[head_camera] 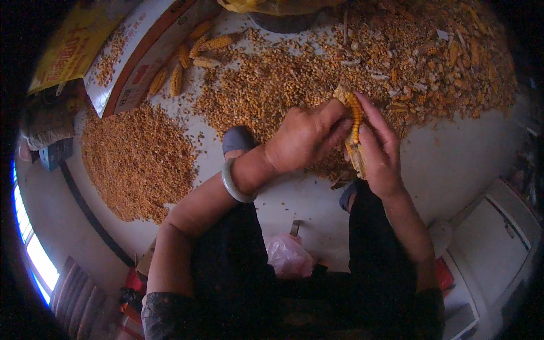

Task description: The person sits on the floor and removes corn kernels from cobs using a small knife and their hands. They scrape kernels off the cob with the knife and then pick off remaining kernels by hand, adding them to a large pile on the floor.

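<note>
A partly stripped corn cob (356, 119) is held between my two hands, over the loose kernels. Rows of yellow kernels run along its middle, while pale bare cob shows at its upper and lower ends. My left hand (304, 138), with a pale bangle (231, 182) on its wrist, grips the cob from the left, its fingertips partly hidden. From the right, my right hand (382, 148) holds the cob with the fingers along its side and the thumb near the kernels. Under both hands spreads a wide layer of loose corn kernels (255, 89).
A second kernel heap (136, 161) lies at left. Several corn cobs (176, 80) rest beside a printed cardboard panel (131, 80). Kernels mixed with cob debris (450, 76) cover the upper right. A dark container (284, 22) stands at the top, and a pink plastic bag (289, 257) lies between my legs.
</note>
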### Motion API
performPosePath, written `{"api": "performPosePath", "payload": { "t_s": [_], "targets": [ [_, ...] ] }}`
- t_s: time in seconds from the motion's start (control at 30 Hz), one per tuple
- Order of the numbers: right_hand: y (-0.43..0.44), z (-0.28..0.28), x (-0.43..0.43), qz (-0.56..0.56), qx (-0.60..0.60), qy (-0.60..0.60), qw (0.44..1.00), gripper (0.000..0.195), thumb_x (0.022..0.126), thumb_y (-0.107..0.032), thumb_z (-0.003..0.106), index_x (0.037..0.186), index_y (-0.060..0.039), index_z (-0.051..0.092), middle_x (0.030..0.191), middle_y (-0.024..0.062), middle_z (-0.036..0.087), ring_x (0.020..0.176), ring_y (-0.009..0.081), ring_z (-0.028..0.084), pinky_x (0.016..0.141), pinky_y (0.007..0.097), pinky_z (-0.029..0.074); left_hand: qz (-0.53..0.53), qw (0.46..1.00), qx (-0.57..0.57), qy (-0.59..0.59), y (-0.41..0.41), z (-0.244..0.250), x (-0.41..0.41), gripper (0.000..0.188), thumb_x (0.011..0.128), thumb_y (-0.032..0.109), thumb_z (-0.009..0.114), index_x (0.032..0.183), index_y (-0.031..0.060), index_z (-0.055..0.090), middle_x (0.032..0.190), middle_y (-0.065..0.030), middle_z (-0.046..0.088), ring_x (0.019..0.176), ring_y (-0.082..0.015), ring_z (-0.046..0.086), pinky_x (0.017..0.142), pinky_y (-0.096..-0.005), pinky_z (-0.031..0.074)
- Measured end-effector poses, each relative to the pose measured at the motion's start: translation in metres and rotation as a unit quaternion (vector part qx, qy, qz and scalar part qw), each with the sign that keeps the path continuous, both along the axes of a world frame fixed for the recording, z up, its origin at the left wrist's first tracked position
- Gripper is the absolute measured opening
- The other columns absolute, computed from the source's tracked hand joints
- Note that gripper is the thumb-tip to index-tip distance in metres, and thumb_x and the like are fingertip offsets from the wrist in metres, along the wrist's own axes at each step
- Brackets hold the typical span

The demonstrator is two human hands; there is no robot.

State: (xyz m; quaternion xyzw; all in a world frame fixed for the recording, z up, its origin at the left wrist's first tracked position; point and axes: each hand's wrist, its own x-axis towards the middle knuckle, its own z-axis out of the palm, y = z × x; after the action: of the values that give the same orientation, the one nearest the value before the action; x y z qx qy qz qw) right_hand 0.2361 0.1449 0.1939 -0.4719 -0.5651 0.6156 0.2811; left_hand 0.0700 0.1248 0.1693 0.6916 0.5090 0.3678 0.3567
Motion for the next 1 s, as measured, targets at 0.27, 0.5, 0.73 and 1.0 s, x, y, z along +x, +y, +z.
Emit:
{"api": "performPosePath", "payload": {
  "t_s": [0.27, 0.5, 0.73, 1.0],
  "targets": [
    [-0.010, 0.004, -0.003, -0.057, -0.251, 0.135, 0.957, 0.044, 0.091, -0.018, 0.043, 0.133, -0.0049, 0.038, 0.095, 0.0041, 0.057, 0.064, 0.0098, 0.053, 0.054, 0.0235, 0.045, -0.040, 0.994, 0.075, 0.068, -0.006, -0.003, -0.008, 0.019, 0.083, 0.020, 0.058, 0.081, 0.0049, 0.046, 0.066, -0.0124, 0.054, 0.054, -0.0304, 0.057, 0.047, -0.0402, 0.045],
    [-0.004, 0.007, -0.005, -0.049, -0.139, 0.043, 0.988, 0.042, 0.091, -0.015, 0.043, 0.132, -0.0040, 0.041, 0.093, 0.0031, 0.056, 0.066, 0.0070, 0.050, 0.057, 0.0213, 0.043, 0.047, 0.971, -0.137, -0.192, -0.004, 0.005, -0.002, 0.020, 0.089, 0.022, 0.054, 0.089, 0.0024, 0.049, 0.067, -0.0146, 0.054, 0.058, -0.0310, 0.053, 0.054, -0.0347, 0.044],
    [-0.004, 0.004, -0.001, 0.013, 0.083, -0.078, 0.993, 0.041, 0.090, -0.014, 0.045, 0.129, -0.0042, 0.045, 0.074, -0.0023, 0.052, 0.061, 0.0035, 0.044, 0.056, 0.0205, 0.040, 0.052, 0.977, -0.121, -0.168, 0.002, 0.004, 0.001, 0.014, 0.090, 0.015, 0.051, 0.088, 0.0014, 0.050, 0.070, -0.0157, 0.050, 0.061, -0.0296, 0.050, 0.056, -0.0338, 0.043],
    [-0.003, 0.005, -0.001, 0.015, 0.058, -0.072, 0.996, 0.041, 0.089, -0.011, 0.045, 0.130, -0.0045, 0.044, 0.074, -0.0002, 0.053, 0.062, 0.0054, 0.046, 0.057, 0.0220, 0.041, 0.046, 0.977, -0.113, -0.177, 0.001, 0.005, -0.004, 0.013, 0.089, 0.014, 0.053, 0.087, 0.0009, 0.051, 0.072, -0.0133, 0.052, 0.061, -0.0231, 0.051, 0.057, -0.0322, 0.043]
  ]
}}
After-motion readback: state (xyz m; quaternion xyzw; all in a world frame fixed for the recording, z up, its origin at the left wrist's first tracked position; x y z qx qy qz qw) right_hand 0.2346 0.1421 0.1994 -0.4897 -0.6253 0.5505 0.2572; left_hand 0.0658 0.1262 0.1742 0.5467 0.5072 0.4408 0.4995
